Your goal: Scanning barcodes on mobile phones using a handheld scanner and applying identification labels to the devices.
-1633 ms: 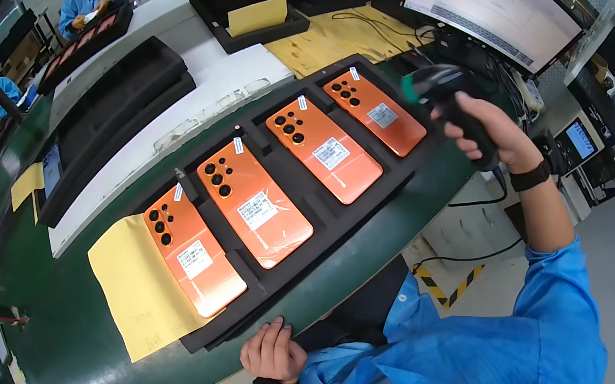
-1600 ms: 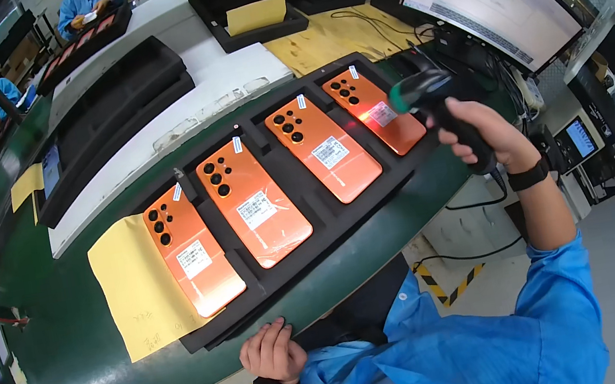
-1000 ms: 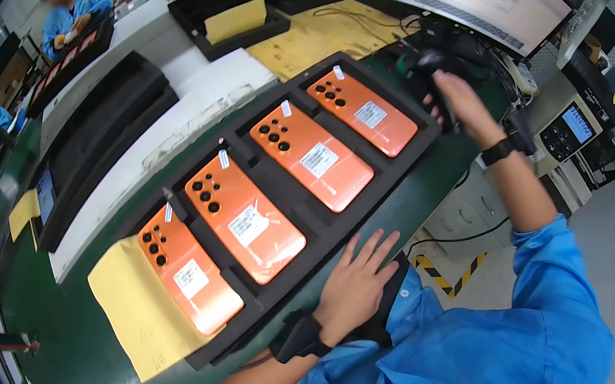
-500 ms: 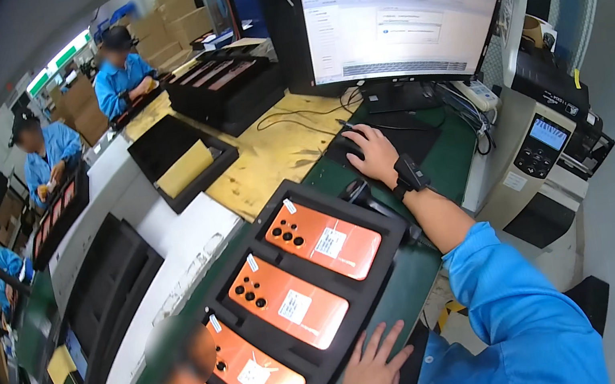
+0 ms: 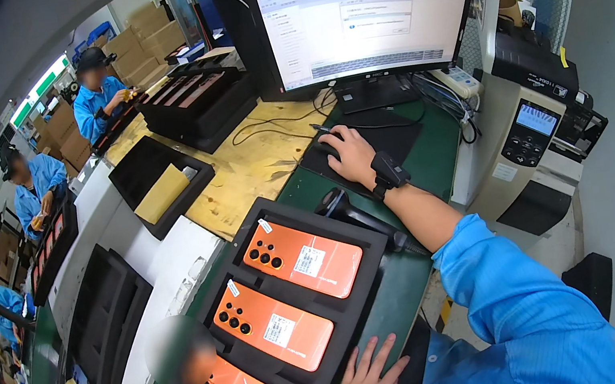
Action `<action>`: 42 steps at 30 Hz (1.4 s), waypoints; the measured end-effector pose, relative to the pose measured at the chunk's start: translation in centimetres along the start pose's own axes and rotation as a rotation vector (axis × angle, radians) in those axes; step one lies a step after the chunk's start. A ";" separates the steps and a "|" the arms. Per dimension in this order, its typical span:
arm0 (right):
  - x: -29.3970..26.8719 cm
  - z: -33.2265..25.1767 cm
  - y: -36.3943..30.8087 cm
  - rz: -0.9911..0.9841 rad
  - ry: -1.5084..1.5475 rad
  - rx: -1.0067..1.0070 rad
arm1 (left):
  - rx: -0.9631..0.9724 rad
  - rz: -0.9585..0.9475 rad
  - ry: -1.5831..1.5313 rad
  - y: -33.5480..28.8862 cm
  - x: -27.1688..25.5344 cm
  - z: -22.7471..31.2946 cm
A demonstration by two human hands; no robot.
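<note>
My right hand [image 5: 351, 155] lies over a dark mouse [image 5: 326, 146] on a black pad [image 5: 395, 132] in front of the monitor [image 5: 364, 20]; a black band sits on that wrist. Flat on the near edge of a black foam tray [image 5: 352, 305], my left hand [image 5: 368, 381] has its fingers spread and holds nothing. The tray carries several orange phones [image 5: 302, 258] lying back up, each with a white label. A black handheld scanner [image 5: 344, 206] lies on the green table between the tray and my right forearm.
A grey device with a small screen [image 5: 532, 132] stands to the right. Stacked black trays [image 5: 199, 100], a tray with a yellow pad [image 5: 161, 190] and empty trays [image 5: 106, 323] sit at the back and left. Two people in blue [image 5: 100, 96] work at the far left.
The view has swung up from the tray to the monitor. My right hand has set the scanner down and gone to the mouse. My left hand has come up onto the tray's edge.
</note>
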State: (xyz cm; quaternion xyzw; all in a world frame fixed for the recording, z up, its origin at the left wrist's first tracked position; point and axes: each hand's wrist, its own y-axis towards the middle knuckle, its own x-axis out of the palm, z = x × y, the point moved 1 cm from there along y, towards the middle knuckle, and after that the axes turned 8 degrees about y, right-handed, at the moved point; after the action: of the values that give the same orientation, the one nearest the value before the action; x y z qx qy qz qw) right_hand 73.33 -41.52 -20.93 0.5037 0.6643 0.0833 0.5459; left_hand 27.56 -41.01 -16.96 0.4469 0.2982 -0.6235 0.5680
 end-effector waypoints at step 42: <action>-0.5 -0.4 0.5 -0.124 0.064 -0.035 | 0.017 -0.080 0.074 -0.2 -0.3 -0.7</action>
State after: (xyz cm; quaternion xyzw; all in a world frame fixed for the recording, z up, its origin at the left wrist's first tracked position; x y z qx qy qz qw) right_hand 73.26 -41.49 -20.17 0.4489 0.7100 0.0770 0.5371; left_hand 27.49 -40.20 -17.04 0.4621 0.3314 -0.6312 0.5275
